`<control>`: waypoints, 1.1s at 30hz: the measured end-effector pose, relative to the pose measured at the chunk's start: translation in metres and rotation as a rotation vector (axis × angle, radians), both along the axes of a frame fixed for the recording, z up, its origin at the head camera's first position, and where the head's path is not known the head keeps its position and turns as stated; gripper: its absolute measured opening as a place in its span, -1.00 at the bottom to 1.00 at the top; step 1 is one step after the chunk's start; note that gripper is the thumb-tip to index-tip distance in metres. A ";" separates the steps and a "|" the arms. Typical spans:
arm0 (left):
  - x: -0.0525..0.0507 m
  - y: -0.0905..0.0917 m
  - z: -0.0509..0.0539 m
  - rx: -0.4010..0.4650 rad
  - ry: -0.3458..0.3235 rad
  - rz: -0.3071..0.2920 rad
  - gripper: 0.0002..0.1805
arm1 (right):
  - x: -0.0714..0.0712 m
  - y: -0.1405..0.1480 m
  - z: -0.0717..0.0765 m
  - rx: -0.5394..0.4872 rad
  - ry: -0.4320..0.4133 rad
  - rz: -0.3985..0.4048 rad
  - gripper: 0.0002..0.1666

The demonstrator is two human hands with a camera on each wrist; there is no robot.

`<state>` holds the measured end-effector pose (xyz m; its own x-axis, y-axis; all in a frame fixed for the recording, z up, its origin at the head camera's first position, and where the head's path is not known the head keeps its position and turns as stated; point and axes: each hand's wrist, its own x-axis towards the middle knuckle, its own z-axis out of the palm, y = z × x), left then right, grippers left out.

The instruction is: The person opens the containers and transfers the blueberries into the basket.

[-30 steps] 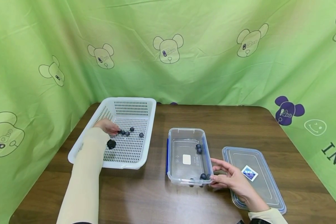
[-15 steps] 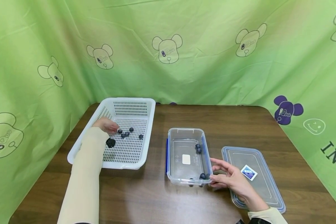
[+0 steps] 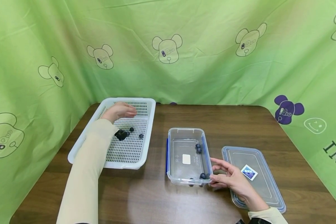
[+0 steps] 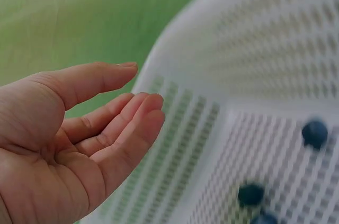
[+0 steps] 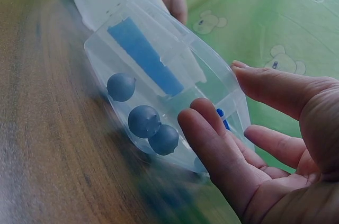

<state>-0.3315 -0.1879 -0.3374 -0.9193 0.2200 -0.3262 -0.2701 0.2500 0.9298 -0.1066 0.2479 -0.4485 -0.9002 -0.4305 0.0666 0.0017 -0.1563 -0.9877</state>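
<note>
My left hand point(image 3: 119, 111) hovers over the far left part of a white perforated basket point(image 3: 150, 124). Its fingers are loosely bent, and nothing shows in the palm in the left wrist view. Blueberries point(image 3: 141, 136) lie on the basket floor; the black wrist camera point(image 3: 121, 134) covers some of that floor. Near the right front corner of a clear plastic food container point(image 3: 176, 133), my right hand point(image 3: 235, 180) touches the side with extended fingers and thumb. Several blueberries point(image 5: 143, 122) sit inside that container, along its right side and front.
The container's clear lid point(image 3: 257, 183) with bluish edges and a blue-white label lies to the right, partly under the right hand. A blue latch flap point(image 3: 167, 157) hangs at the container's left side. A green cloth point(image 3: 201, 77) rises behind the brown wooden table point(image 3: 226, 124).
My left hand has moved from beside the blueberries up and toward the back of the basket. The right hand and container have stayed in place.
</note>
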 end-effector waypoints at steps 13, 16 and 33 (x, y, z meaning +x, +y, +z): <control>0.015 0.087 0.021 0.002 -0.007 -0.268 -0.62 | 0.001 0.000 -0.004 0.002 0.009 -0.008 -0.34; 0.022 0.108 0.020 -0.030 -0.006 -0.359 -0.63 | 0.000 -0.001 -0.005 0.004 0.015 -0.011 -0.35; 0.063 0.193 -0.015 -0.227 -0.120 -0.763 -0.71 | -0.001 -0.002 -0.009 -0.024 0.037 0.006 -0.34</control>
<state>-0.2687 0.0050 -0.3519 -0.4982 0.6896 -0.5255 -0.0439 0.5853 0.8096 -0.1077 0.2459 -0.4579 -0.8942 -0.4338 0.1107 -0.0343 -0.1803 -0.9830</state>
